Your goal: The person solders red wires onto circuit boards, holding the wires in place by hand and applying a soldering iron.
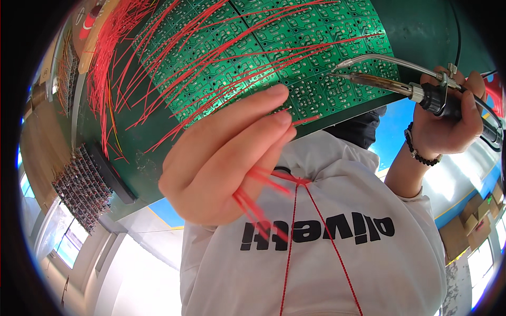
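Note:
My left hand [224, 155] is closed on several thin red wires [246, 203], whose blurred loose ends stick out below the fingers. Its fingertips are at the near edge of a green circuit board panel [311, 100], where one short red wire end shows beside them. On the right, my right hand [448, 118] grips a soldering iron [387, 84] by its black handle. A curved metal tube [392, 60] is clamped to the iron, and both tips are over the panel. Rows of red wires [211, 50] lie across the panel, fanning out to the left.
A thick bundle of red wires [103, 68] hangs at the left of the dark green table [421, 34]. Beyond the table's left edge is a stack of populated boards [84, 184] beside a black bar [113, 176]. Cardboard boxes [477, 216] are at the far right.

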Demonstrator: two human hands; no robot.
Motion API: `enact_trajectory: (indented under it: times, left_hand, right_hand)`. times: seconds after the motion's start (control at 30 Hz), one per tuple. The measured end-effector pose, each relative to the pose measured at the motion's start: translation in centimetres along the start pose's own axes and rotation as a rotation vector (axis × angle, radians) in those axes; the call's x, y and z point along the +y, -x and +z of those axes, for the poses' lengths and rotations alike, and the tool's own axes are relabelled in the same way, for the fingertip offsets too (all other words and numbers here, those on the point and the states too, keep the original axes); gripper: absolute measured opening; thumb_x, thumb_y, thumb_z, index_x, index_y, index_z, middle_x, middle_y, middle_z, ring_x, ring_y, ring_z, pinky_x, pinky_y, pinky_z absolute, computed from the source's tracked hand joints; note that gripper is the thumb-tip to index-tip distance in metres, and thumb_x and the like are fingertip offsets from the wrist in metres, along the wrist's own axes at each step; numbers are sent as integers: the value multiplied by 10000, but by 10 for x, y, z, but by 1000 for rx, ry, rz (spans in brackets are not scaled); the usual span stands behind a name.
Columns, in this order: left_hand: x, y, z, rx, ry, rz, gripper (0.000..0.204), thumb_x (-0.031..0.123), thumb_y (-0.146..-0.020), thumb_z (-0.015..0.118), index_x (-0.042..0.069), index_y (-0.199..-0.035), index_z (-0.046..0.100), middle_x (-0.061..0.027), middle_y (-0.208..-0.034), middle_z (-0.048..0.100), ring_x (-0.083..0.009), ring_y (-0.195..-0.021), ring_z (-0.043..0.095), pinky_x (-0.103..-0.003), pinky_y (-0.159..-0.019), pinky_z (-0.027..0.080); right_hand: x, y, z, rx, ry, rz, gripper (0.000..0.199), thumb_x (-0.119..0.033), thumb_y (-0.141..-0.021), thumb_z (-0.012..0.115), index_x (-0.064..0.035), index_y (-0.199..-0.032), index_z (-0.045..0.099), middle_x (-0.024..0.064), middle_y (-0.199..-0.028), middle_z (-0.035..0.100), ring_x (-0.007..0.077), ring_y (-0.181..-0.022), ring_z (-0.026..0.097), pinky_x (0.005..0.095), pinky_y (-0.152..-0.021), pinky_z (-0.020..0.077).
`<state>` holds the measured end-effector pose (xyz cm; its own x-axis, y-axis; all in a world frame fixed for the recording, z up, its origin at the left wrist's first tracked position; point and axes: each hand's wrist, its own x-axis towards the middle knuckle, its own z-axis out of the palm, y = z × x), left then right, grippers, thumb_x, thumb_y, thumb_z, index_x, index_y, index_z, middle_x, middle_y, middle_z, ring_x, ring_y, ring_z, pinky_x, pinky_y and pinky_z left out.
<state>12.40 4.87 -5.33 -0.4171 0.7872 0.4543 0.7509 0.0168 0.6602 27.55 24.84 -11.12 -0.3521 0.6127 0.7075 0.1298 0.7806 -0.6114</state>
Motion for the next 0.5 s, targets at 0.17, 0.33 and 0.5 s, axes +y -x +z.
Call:
enact_trajectory:
  times: [0.17, 0.33, 0.5]
  left_hand:
    - [-1, 1, 9, -54, -102, -85, 151, -14, -645, 693, -25, -787, 641, -142, -833, 644, -190, -720, 628, -241, -636, 513]
    - [-6, 5, 14, -47, -199, -40, 182, 20, -624, 712, -7, -793, 651, -104, -828, 651, -163, -681, 618, -220, -603, 498]
    - [-10, 7, 17, -37, -268, -11, 181, 24, -619, 716, 16, -790, 659, -75, -833, 656, -150, -641, 601, -214, -565, 478]
  right_hand:
    - [0, 0, 0, -28, 17, -18, 258, -194, -729, 397, 49, -817, 398, 177, -717, 450, 292, -641, 527, 395, -563, 478]
    - [-5, 1, 3, -49, -22, 38, 248, -198, -720, 397, 35, -803, 382, 169, -699, 445, 280, -628, 502, 384, -560, 457]
    - [-3, 1, 2, -71, -61, 98, 239, -202, -710, 397, 21, -790, 366, 160, -681, 440, 267, -615, 477, 374, -556, 436]
